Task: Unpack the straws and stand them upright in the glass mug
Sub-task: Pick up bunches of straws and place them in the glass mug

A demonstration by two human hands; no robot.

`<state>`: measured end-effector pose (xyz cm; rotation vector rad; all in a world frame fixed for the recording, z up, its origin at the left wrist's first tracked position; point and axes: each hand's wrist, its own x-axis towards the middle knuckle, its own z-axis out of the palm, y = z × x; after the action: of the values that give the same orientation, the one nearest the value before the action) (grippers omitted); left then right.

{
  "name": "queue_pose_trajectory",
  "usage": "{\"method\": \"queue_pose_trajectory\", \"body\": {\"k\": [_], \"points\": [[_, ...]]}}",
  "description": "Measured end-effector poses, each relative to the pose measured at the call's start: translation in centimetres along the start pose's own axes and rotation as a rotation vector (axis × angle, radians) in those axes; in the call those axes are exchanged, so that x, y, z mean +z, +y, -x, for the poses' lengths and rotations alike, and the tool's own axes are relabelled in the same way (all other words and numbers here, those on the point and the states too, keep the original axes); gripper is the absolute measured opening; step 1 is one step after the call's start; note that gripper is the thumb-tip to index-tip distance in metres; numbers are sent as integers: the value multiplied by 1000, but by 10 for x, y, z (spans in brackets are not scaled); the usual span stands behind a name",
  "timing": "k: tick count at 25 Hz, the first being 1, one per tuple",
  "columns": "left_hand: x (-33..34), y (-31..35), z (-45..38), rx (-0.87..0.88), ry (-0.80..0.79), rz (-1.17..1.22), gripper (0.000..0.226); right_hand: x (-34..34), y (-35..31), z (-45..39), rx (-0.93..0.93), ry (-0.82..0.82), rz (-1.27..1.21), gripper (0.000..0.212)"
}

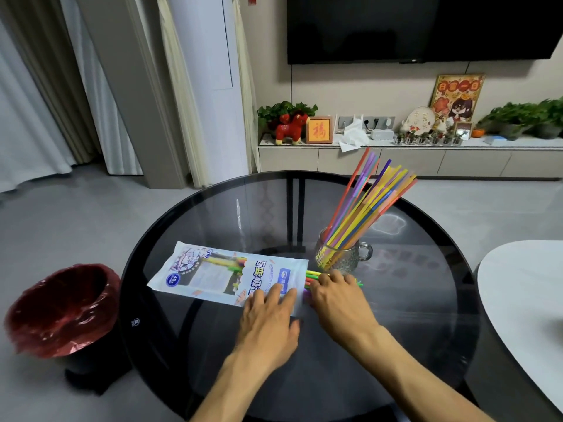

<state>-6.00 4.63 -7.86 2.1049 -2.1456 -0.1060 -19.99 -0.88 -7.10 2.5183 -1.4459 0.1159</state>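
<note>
A pale blue straw packet (213, 271) lies flat on the round dark glass table (231, 208), its open end to the right. My left hand (269, 318) presses flat on the packet's right end. My right hand (338, 296) closes its fingers on a few coloured straws (313, 277) that stick out of the open end. Just behind my right hand stands the glass mug (344, 257), with a bundle of coloured straws (368, 202) leaning up and to the right in it.
A bin lined with a red bag (64, 309) stands on the floor left of the table. A white table (524, 296) overlaps the right edge. A low cabinet with plants and ornaments (411, 144) runs along the far wall.
</note>
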Motion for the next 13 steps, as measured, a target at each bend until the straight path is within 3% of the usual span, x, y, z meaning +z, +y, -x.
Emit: {"method": "queue_pose_trajectory", "body": {"k": [10,13], "points": [[-1,1,0,-6,-23,54,58,-1,5,3,50,-91,17,32],[-2,1,-1,-2,-23,48,58,0,10,6,35,-118,22,26]]}}
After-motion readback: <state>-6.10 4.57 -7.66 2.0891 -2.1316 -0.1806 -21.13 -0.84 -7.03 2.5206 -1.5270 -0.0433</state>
